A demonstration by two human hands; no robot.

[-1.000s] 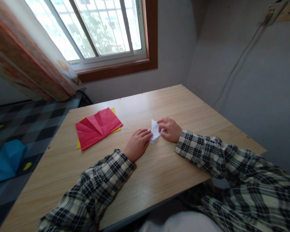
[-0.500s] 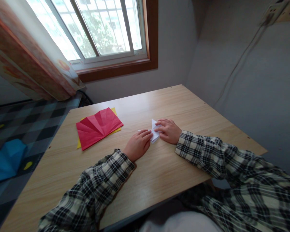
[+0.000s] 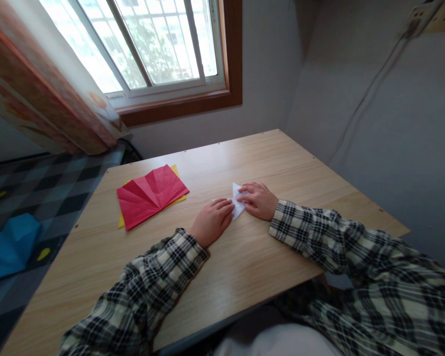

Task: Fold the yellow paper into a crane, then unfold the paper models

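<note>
White paper (image 3: 238, 203) mostly hidden under hands; folds unreadable.

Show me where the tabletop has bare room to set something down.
Bare wood lies along the table far edge toward the window, on the right side past the right hand, and near the front edge between the sleeves. It is crowded where both hands, left hand too, press the white paper, and at the red paper.

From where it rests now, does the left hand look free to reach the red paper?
Probably yes. The left hand lies on the white folded paper, and only bare table separates it from the red paper, which lies flat on a yellow sheet. Nothing stands between them.
</note>
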